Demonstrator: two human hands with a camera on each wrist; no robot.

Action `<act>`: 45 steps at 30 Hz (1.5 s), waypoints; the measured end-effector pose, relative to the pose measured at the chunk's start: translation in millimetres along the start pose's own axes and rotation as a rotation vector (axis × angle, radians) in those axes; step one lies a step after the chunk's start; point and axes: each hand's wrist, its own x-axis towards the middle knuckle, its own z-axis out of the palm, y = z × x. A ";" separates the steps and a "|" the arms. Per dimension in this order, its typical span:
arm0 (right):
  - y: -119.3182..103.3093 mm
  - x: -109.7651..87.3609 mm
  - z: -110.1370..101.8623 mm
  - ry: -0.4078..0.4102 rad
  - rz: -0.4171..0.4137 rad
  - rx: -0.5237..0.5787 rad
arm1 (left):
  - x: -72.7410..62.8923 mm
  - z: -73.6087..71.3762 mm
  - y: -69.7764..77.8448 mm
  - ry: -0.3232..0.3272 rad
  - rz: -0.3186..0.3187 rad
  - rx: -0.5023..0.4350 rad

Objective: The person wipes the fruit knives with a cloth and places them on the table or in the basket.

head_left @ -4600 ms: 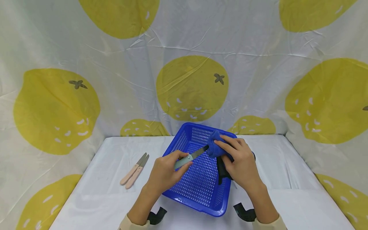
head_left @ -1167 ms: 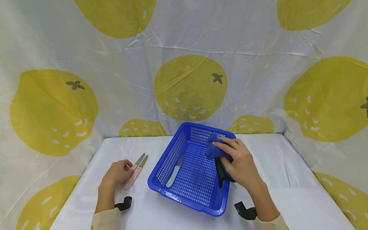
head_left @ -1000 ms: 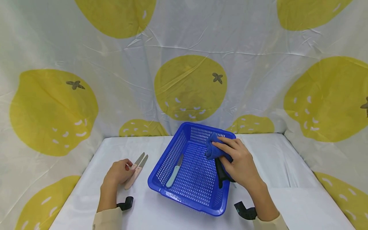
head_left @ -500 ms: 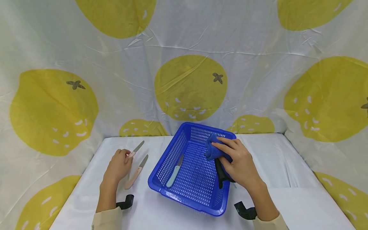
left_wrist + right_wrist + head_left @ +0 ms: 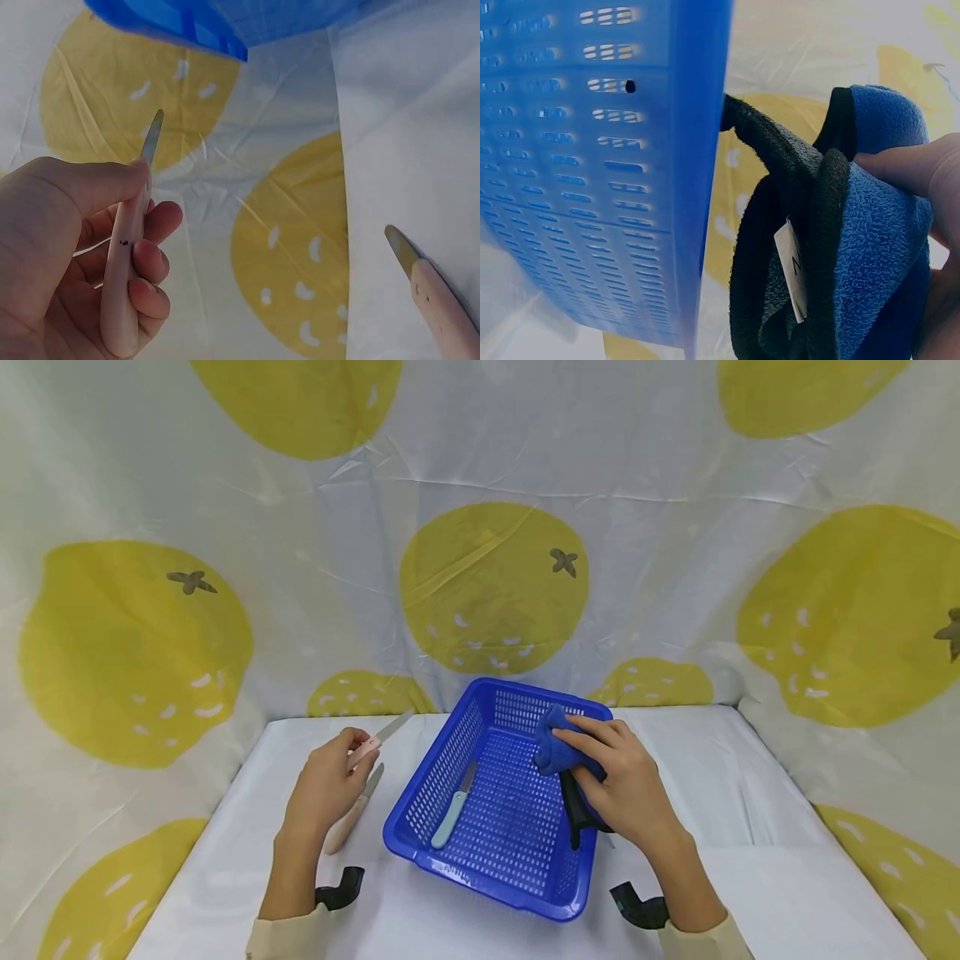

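Note:
My left hand [image 5: 327,782] holds a pink-handled knife [image 5: 126,255] above the table, its blade pointing up and toward the basket. A second pink-handled knife [image 5: 349,818] lies on the table just beneath that hand, partly hidden by it. In my right hand [image 5: 626,777] is a bunched blue cloth [image 5: 881,247] with dark edging and a white tag, held over the right rim of the blue basket [image 5: 480,888]. Part of the cloth's dark edge hangs down inside the rim. Inside the basket, on its left side, rests a knife with a light blue handle [image 5: 448,821].
A white cloth covers the table [image 5: 795,893]. Behind it hangs a white curtain [image 5: 660,568] printed with large yellow lemons. Black curved pieces [image 5: 341,888] sit at both wrists.
Earlier, the left hand held the light blue knife at the cloth; that knife now lies in the basket. Since then the left hand has lifted one pink knife and moved rightward. The right hand stays put.

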 end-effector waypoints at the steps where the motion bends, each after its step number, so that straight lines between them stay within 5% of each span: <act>1: 0.0 0.7 0.4 -0.003 -0.001 0.001 | -0.1 0.2 4.5 0.006 0.014 0.001; 7: 0.6 4.1 3.8 -0.004 -0.008 0.000 | 1.0 1.8 31.7 0.037 0.095 -0.028; 15: -1.5 -0.3 7.5 -0.012 0.012 -0.016 | -5.2 10.8 64.0 -0.013 0.146 -0.022; 24: -6.4 -0.8 9.0 0.002 0.001 0.007 | -15.7 18.3 97.5 0.019 0.329 0.015; 45: -39.7 3.3 15.7 -0.002 -0.134 0.066 | -27.4 29.0 125.1 0.070 0.549 0.044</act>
